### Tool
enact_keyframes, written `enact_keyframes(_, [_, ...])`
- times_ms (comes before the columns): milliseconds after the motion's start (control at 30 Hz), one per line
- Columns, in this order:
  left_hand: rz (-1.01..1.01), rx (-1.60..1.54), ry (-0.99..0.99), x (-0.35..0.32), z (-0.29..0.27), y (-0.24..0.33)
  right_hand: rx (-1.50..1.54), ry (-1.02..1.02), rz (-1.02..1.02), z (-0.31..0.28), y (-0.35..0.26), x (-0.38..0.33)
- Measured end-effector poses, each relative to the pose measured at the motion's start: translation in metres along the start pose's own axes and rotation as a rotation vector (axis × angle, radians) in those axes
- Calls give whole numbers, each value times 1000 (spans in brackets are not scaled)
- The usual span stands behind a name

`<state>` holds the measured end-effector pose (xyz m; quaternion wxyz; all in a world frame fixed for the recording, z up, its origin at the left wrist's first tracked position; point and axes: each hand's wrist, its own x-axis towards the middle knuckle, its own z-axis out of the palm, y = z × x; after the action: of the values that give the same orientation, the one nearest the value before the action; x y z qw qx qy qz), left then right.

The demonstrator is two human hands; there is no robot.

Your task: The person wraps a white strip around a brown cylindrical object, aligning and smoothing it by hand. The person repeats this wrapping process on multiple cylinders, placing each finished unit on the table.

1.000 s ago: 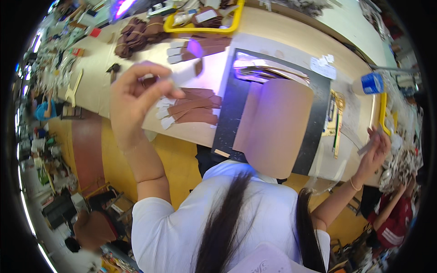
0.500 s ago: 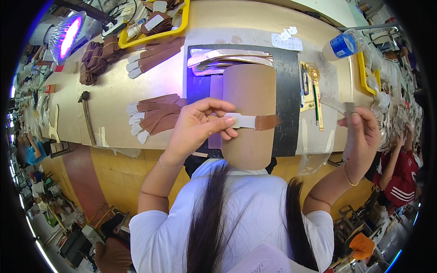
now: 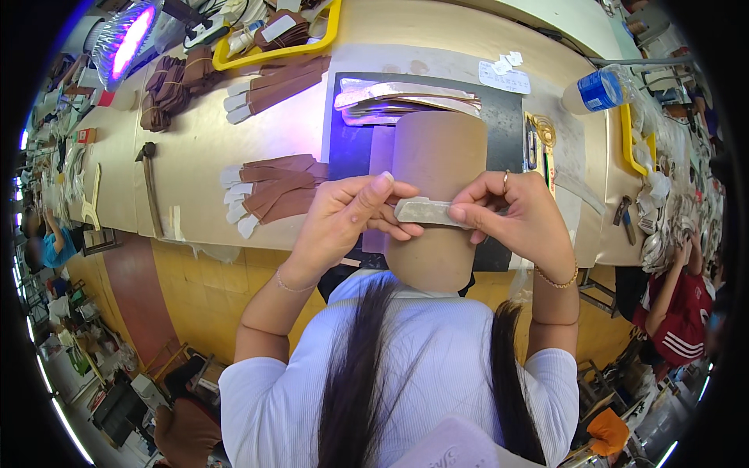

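Observation:
A tan, rounded cylinder-like form lies lengthwise in front of me on a black mat. Across it runs a pale silvery-white strip, with a darker edge showing just beneath. My right hand pinches the strip's right end between thumb and fingers. At the left end my left hand has its fingers curled around the strip, while its thumb is raised off it. The brown strip with a white end seen earlier is mostly hidden now. Silvery-backed strips are piled beyond the form.
Brown strips with white ends fan out left of the mat. A hammer, a lit lamp and a yellow tray are farther left. A bottle stands at the right, with pens nearer. Another person in red sits right.
My right hand has come in from the right, bringing the pale strip onto the form across the brown one. My left thumb has lifted from the white end.

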<state>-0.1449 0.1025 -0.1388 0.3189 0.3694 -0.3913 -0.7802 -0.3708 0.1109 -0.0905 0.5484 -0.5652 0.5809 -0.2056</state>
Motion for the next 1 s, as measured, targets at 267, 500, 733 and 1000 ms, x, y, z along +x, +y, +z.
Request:
enact_keyframes(267, [-16, 96, 32, -3, 5, 8, -5, 16, 2, 3, 1, 1])
enact_keyframes(500, [-13, -3, 60, -1, 4, 1, -6, 26, 5, 4, 1, 0])
enact_keyframes(733, [-38, -19, 19, 0, 1, -1, 51, 31, -38, -1, 9, -3])
enact_keyframes(1000, [-39, 10, 17, -1, 1, 0, 51, 42, -46, 1, 10, -2])
